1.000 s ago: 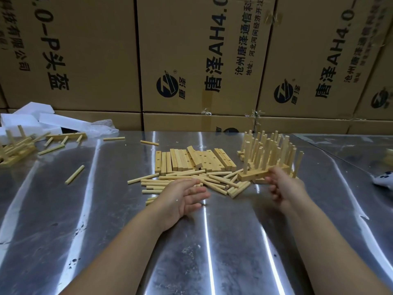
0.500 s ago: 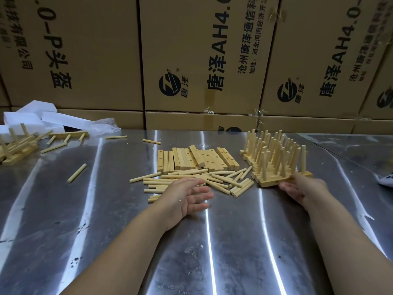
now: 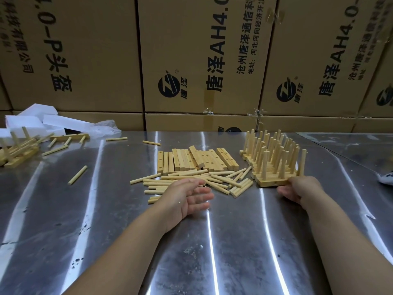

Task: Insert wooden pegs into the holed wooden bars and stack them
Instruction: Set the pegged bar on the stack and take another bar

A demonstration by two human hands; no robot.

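L hand [image 3: 187,196] open, empty, at near edge of loose pegs [image 3: 214,179], which lie mostly L-R just ahead; holed bars [image 3: 191,160] beyond. R hand [image 3: 302,189] touches pegged stack [image 3: 270,183] at its near corner, grip unclear.

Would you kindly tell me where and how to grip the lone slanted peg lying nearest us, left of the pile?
Pinch the lone peg at its middle from above, across its two long sides. It lies flat and slanted on the metal table, nothing touching it, so both sides are free.
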